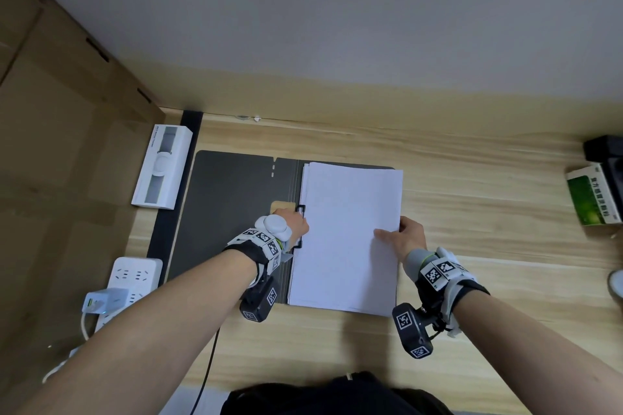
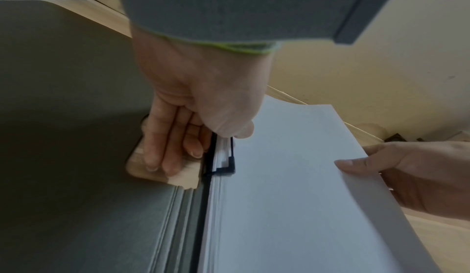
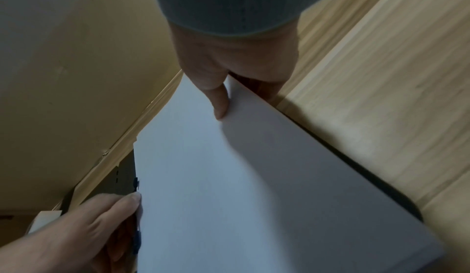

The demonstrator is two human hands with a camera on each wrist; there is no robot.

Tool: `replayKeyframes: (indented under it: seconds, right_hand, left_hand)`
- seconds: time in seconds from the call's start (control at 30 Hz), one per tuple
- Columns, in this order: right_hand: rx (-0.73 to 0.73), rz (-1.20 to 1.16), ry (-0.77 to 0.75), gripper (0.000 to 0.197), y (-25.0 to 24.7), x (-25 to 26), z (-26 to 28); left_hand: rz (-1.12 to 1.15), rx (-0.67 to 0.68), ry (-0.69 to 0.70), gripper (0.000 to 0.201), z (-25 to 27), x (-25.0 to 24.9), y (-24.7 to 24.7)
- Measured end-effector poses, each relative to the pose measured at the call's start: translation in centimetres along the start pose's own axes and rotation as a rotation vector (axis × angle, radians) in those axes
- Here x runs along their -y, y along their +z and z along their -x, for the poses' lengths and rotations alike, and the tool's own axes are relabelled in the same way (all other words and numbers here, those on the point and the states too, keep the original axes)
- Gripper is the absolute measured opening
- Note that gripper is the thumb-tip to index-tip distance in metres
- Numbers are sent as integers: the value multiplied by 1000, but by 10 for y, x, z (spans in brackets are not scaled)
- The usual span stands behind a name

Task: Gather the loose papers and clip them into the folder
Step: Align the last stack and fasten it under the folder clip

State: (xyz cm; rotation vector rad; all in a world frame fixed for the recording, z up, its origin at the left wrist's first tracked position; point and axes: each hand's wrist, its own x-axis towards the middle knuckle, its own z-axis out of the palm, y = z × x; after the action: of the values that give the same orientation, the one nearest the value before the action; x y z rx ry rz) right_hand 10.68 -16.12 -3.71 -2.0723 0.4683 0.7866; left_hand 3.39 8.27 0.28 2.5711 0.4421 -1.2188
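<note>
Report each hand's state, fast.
Left hand: fingers pressing at the folder's clip.
Right hand: pinching the paper stack's right edge.

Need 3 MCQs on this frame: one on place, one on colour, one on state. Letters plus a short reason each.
1. Where does the paper stack lie?
A. on the open folder's right half
B. on the white box
C. on the power strip

2. What colour is the folder?
A. red
B. dark grey
C. yellow

3. What is the right hand doing?
A. resting flat on the desk, away from the papers
B. holding a pen
C. gripping the stack's right edge

Key: 1 A, the head view shows the sheets right of the spine, beside the black clip. 2 B, the bare left cover is dark grey. 3 C, the thumb lies on top with fingers under the edge, while the left hand works at the clip.
</note>
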Motion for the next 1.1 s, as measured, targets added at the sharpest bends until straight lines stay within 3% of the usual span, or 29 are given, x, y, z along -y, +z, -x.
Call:
replayKeyframes:
  seconds: [0.1,0.23,0.77,1.1]
  right_hand:
    - [-59,79,0,22,-5,-3,-2]
    - [-112,125,3,20,-8,-5,-5]
    - [-123,115,83,25,-15,-12,-9]
    - [-115,70,56,27,-31,-22,-11]
  left_hand:
    - [-36,-7,28,41,3,-2,1]
    - [-20,-74,-40,44,2,-6,3]
    - [22,-113,-69,43,-4,-5,9]
    - [0,-79,-75,42,-14,-12,10]
